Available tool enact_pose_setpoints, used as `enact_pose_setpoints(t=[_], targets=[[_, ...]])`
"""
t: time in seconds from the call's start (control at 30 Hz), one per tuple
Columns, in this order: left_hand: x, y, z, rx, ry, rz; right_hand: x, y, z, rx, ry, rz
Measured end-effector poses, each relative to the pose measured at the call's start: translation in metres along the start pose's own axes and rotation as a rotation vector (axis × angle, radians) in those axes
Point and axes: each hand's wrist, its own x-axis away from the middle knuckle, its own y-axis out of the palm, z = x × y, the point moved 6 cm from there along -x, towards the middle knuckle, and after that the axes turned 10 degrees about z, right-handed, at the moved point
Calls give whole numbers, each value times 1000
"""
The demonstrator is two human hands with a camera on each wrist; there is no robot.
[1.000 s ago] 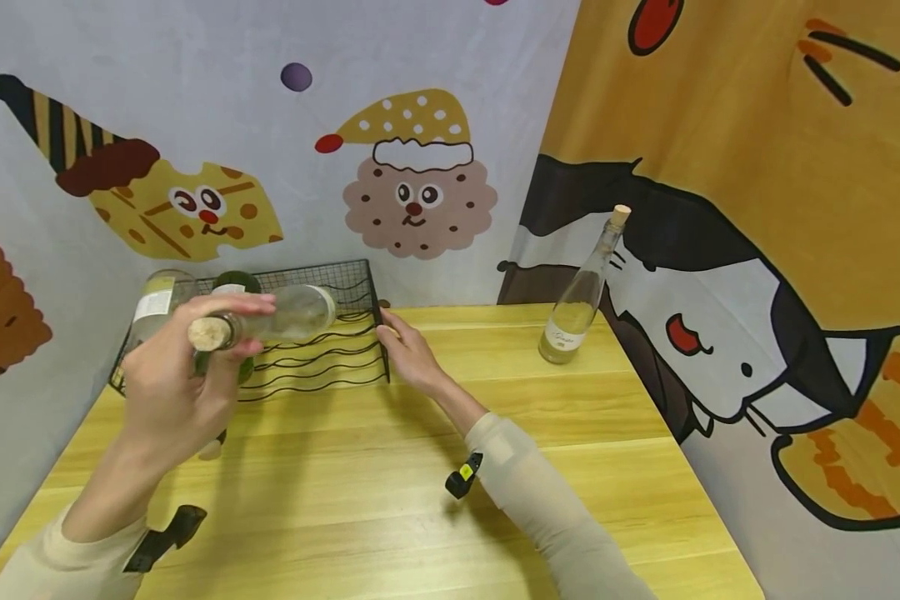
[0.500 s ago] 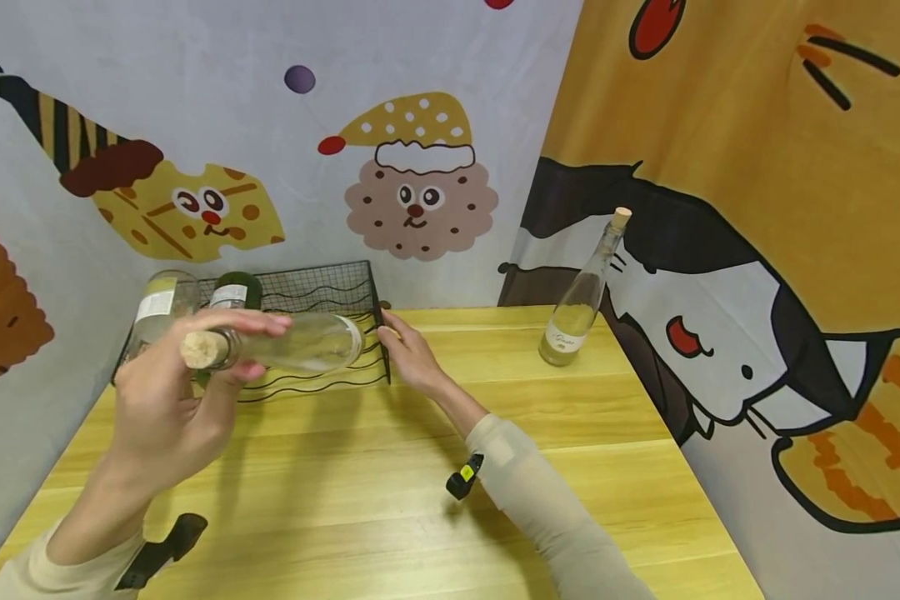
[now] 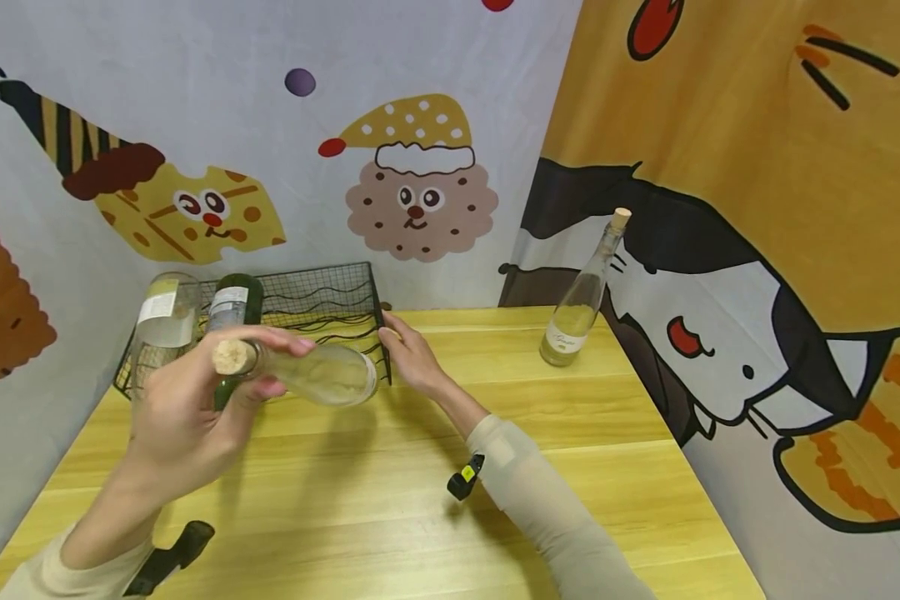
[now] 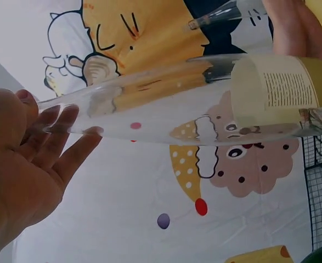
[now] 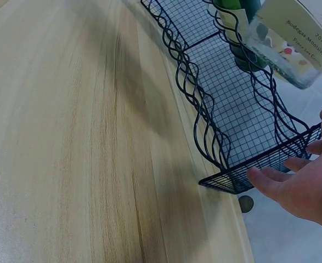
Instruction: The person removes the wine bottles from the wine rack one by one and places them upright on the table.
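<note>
The clear bottle (image 3: 326, 379) is in the air, left of the centre of the frame, with its corked end toward the lower left and its base pointing to the right. The left hand (image 3: 187, 408) pinches it by the neck, thumb on one side and fingers on the other, just below the cork (image 3: 232, 357); I suppose this grip leaves the long body free from obstacles. The right hand (image 3: 412, 354), its fingers loosely spread, touches the end panel of the wire rack (image 3: 330, 287), probably so that the rack does not slide. In this rack, at the left of the frame, lie a green bottle (image 3: 240, 298) and a labelled bottle (image 3: 167, 300), side by side, perhaps because its wavy wires can cradle them. Farther right, a standing bottle (image 3: 573, 321) waits upright on the tabletop (image 3: 390, 500), well apart.

Compared with one second ago, the base of the clear bottle is lower and more to the right, and more of the green bottle becomes visible. The right hand stays in its place.
</note>
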Motion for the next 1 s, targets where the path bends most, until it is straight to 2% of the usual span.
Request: enact_pose_setpoints(t=[0.13,0.33,0.67,1.0], targets=[[5,7,-3,-11,-23,-58,0,1,2,-11,0,-6],[11,21,-9,36,-19,-90,-1,1,1,12,-5,3],[23,43,-16,83,-33,-192,-2,-1,0,51,-7,31],[37,54,-29,120,-126,-252,-3,-1,2,44,3,33]])
